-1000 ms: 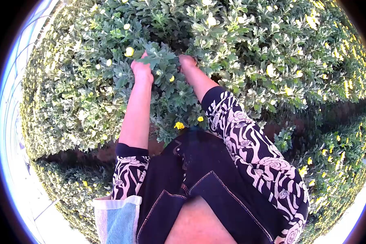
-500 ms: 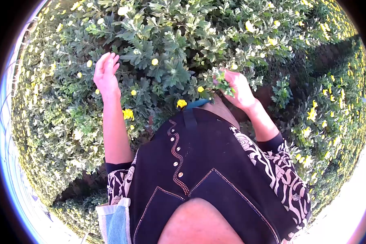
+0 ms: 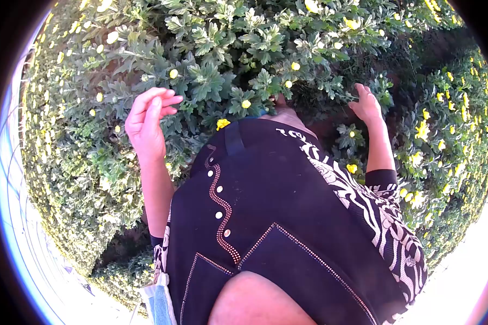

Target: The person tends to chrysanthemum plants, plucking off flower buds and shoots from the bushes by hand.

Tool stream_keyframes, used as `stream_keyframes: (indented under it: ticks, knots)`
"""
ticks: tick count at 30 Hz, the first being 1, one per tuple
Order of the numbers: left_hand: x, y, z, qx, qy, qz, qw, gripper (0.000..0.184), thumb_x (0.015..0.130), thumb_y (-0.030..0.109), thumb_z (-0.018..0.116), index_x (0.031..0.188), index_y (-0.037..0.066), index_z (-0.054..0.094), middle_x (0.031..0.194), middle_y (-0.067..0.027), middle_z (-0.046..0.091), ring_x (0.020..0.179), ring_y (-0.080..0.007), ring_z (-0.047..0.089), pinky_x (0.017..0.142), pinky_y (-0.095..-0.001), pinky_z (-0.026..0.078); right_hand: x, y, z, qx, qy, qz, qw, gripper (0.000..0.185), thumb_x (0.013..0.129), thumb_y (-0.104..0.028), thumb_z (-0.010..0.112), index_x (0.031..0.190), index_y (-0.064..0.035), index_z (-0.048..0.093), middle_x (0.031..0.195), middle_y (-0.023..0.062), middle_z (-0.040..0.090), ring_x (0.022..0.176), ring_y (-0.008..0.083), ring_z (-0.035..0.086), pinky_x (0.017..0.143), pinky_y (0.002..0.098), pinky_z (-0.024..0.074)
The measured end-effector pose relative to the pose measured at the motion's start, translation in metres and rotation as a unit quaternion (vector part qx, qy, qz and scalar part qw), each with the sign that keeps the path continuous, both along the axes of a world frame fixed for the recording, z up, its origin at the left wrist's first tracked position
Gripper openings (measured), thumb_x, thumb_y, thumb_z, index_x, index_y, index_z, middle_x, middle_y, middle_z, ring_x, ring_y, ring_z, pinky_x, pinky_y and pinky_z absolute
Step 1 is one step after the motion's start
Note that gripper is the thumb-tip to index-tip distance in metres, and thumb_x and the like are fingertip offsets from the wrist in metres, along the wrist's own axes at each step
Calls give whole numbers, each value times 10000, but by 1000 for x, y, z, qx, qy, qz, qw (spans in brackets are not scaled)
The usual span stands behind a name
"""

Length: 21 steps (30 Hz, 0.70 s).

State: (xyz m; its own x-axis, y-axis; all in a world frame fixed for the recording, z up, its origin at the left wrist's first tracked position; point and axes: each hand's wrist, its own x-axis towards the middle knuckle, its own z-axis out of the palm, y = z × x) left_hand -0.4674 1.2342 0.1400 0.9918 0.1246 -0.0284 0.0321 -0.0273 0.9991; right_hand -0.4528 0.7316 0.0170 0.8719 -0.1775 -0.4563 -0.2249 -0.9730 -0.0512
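Observation:
My left hand (image 3: 148, 123) is raised over the leaves at the left, its fingers loosely stretched out with nothing visible in them. Just beyond its fingertips is a small yellow flower bud (image 3: 173, 73) among green chrysanthemum plants (image 3: 206, 81). My right hand (image 3: 367, 105) reaches over the shaded gap between the rows at the right. Thumb and fingers stand apart there, and no sprig shows in them. Leafy stems (image 3: 350, 138) grow just below that hand.
Dense flowering rows spread on both sides, with yellow blooms (image 3: 423, 130) at the right. A dark furrow (image 3: 439, 54) runs between rows. An open yellow flower (image 3: 222, 124) touches the front of my dark top (image 3: 265, 179). A pale blue cloth (image 3: 158, 303) hangs at lower left.
My right hand has moved right, away from the middle plants, and the green sprig it held is no longer seen in it. My left hand has shifted slightly down, fingers turned right.

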Motion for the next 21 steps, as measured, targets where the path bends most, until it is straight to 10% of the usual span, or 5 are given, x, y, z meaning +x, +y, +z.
stream_keyframes:
  ticks: [6, 10, 17, 21]
  knots:
    - [20, -62, -16, -3, 59, -79, 995, 181, 945, 39, 517, 1077, -20, 625, 974, -105, 676, 870, -201, 690, 706, -273, 529, 9, 51, 44, 55, 78, 106, 990, 248, 826, -276, 636, 838, -40, 715, 857, 175, 691, 877, 340, 666, 827, 429, 520]
    - [24, -67, -30, 18, 84, -120, 989, 168, 943, 46, 529, 1063, -21, 627, 993, -91, 667, 893, -175, 678, 719, -264, 521, -13, 90, 21, 400, 139, 94, 901, 245, 851, -198, 598, 1028, -57, 691, 984, 188, 683, 952, 358, 644, 858, 393, 497]
    - [1, -36, -33, 31, 109, -111, 987, 206, 939, 32, 508, 1108, -20, 614, 1005, -114, 673, 906, -214, 684, 740, -276, 521, -8, 160, -64, 459, 20, 73, 885, 369, 871, -82, 530, 1234, -46, 588, 1055, 174, 683, 963, 292, 671, 851, 356, 516]
    - [-25, -25, -31, -6, 122, -103, 987, 189, 937, 56, 518, 1077, -16, 623, 984, -98, 676, 889, -189, 684, 714, -269, 524, 8, 189, -90, 579, 25, -168, 797, 446, 930, -102, 451, 1371, -41, 454, 1106, 89, 666, 943, 166, 657, 771, 280, 507]
